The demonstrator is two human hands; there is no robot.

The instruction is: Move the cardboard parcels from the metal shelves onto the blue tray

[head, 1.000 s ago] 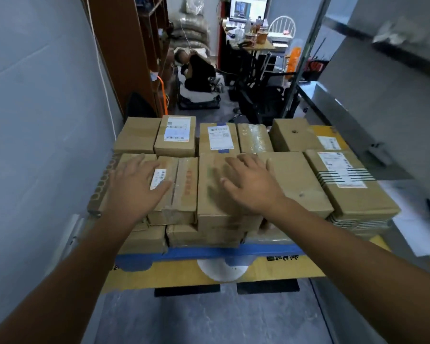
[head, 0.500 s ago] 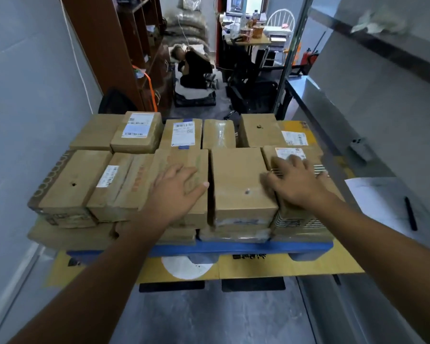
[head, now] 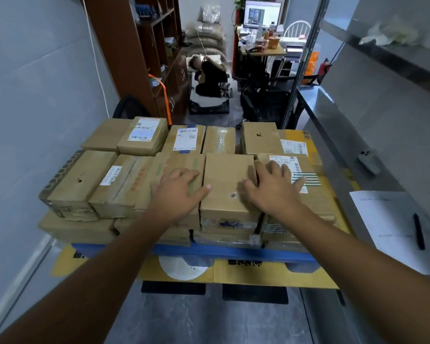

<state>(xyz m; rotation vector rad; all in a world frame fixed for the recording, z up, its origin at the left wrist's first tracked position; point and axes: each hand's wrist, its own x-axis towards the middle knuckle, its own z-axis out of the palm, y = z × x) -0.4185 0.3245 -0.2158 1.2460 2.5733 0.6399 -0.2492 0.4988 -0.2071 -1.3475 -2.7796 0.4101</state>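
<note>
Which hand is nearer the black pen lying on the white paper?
Right. The right hand rests flat on the cardboard parcels, to the left of the black pen; the left hand rests on them farther left still.

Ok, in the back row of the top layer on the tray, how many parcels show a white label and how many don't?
Parcels with a white label: 3
Parcels without a label: 3
Total: 6
</note>
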